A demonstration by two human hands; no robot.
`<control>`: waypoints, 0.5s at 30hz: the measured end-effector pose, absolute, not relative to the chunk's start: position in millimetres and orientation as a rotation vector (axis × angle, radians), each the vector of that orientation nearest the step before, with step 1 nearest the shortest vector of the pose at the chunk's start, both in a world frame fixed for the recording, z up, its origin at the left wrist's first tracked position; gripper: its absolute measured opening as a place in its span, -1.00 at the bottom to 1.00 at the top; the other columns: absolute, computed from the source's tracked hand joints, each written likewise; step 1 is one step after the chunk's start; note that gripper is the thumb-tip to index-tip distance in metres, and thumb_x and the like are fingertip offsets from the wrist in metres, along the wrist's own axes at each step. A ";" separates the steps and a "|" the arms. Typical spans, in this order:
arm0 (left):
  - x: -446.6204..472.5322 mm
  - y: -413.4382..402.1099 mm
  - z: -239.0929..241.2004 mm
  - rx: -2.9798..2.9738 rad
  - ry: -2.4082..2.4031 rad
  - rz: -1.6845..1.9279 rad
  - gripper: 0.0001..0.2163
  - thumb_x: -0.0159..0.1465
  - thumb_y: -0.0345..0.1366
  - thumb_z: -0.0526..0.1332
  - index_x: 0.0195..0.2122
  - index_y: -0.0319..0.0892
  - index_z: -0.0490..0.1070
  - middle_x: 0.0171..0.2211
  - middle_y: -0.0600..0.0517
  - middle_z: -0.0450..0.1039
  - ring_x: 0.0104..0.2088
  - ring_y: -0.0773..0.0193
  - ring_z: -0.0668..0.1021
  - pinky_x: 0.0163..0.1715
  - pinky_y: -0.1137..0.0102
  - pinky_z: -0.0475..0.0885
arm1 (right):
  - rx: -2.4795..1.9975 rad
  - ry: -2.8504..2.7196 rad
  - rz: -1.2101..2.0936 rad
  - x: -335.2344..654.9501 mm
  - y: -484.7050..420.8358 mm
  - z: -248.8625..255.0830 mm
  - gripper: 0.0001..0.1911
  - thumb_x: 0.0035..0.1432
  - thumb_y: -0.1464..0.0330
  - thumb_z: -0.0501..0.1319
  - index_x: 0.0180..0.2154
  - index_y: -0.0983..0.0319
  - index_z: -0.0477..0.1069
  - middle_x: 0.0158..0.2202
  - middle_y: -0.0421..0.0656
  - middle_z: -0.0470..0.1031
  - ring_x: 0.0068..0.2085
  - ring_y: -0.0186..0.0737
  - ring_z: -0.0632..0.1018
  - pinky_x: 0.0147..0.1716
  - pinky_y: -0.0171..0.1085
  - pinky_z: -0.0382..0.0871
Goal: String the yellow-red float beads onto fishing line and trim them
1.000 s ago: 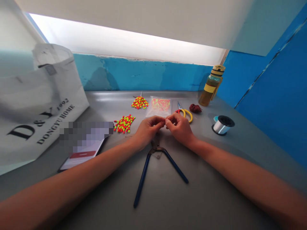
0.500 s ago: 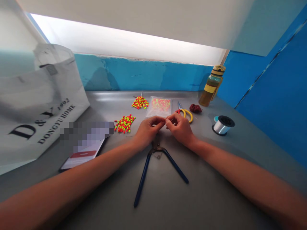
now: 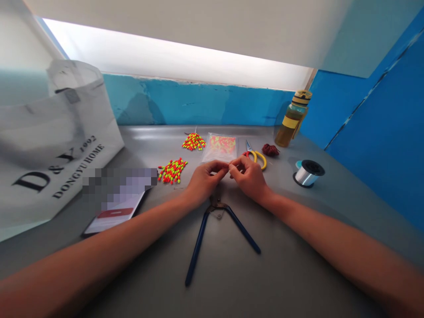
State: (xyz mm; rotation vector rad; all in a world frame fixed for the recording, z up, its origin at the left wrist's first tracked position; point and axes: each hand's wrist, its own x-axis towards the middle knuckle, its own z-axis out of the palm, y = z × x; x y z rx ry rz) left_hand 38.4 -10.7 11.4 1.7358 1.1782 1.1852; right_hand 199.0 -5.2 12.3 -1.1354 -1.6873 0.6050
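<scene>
While both wrists hover over the desk (image 3: 291, 265), L hand (image 3: 202, 179) & R hand (image 3: 250, 176) meet at the tips, fingers pinched narrow; can't tell what, if anything, is btwn them. Pliers (image 3: 217, 205) w/ blue handles lie spread just below, head partly hidden. Clear bag (image 3: 220, 148) of red/yellow beads sits just beyond the hands, scissors (image 3: 254, 155) beside it. Front bead pile (image 3: 172, 171) & rear bead pile (image 3: 194, 141) to the L; spool (image 3: 308, 173) well off to the R.

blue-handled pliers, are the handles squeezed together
No, the blue-handled pliers lie on the grey table with their two handles spread wide apart in a V.
</scene>
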 end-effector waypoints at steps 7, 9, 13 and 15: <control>38.4 -10.2 10.3 1.728 1.173 1.206 -0.82 0.25 -0.17 0.26 -0.27 -0.12 0.60 -0.27 0.02 0.66 -0.25 0.19 0.62 -0.14 0.34 0.47 | -1.100 -1.691 0.594 198.8 -5.1 11.2 -0.93 0.14 0.36 0.21 -0.40 0.19 0.42 -0.49 -0.21 0.54 -0.44 -0.25 0.57 -0.41 -0.29 0.38; 38.3 -11.0 10.7 1.729 1.182 1.211 -0.82 0.25 -0.17 0.26 -0.27 -0.11 0.60 -0.27 0.03 0.65 -0.25 0.20 0.62 -0.16 0.34 0.47 | -1.102 -1.687 0.597 198.8 -5.3 11.3 -0.93 0.14 0.36 0.21 -0.39 0.19 0.42 -0.49 -0.21 0.54 -0.44 -0.25 0.57 -0.41 -0.29 0.38; 38.3 -12.4 11.8 1.721 1.201 1.199 -0.82 0.24 -0.17 0.26 -0.26 -0.11 0.60 -0.27 0.02 0.65 -0.26 0.19 0.61 -0.19 0.34 0.47 | -1.105 -1.691 0.592 199.2 -5.9 12.5 -0.93 0.13 0.36 0.21 -0.40 0.20 0.41 -0.50 -0.21 0.53 -0.45 -0.26 0.56 -0.41 -0.29 0.38; 38.3 -12.6 11.9 1.722 1.199 1.190 -0.82 0.24 -0.16 0.27 -0.26 -0.11 0.60 -0.28 0.02 0.65 -0.27 0.20 0.61 -0.19 0.34 0.47 | -1.101 -1.693 0.581 199.2 -6.3 13.1 -0.92 0.13 0.37 0.21 -0.42 0.20 0.41 -0.50 -0.21 0.53 -0.45 -0.27 0.55 -0.41 -0.30 0.37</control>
